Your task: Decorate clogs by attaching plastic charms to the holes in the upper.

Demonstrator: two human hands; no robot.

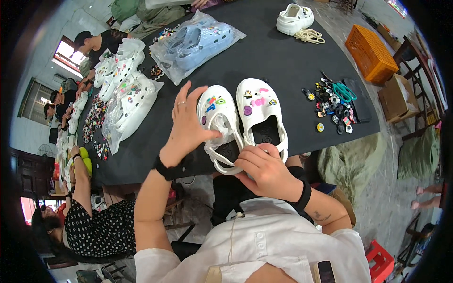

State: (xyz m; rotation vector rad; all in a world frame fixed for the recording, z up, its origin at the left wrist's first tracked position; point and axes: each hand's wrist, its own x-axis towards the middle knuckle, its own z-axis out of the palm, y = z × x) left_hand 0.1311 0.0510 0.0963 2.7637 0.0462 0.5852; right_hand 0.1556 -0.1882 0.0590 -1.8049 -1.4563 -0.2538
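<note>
Two white clogs lie side by side on the black table in front of me, toes pointing away. Colourful charms sit on the toe tops of the left clog (211, 94) and the right clog (255, 87). Crumpled clear plastic (220, 125) fills part of the left clog's opening. My left hand (185, 120) is spread along that clog's outer side, its thumb reaching over the plastic. At the heel ends, my right hand (266, 170) has its fingers curled in against the heel straps. Whatever is between those fingers is hidden.
Loose shoe charms (335, 106) and a teal cord (344, 93) lie at right. Bagged blue clogs (200, 45), bagged white clogs (130, 106) and white clogs with a cord (295, 20) stand farther off. Co-workers sit at left; an orange crate (371, 54) stands on the floor.
</note>
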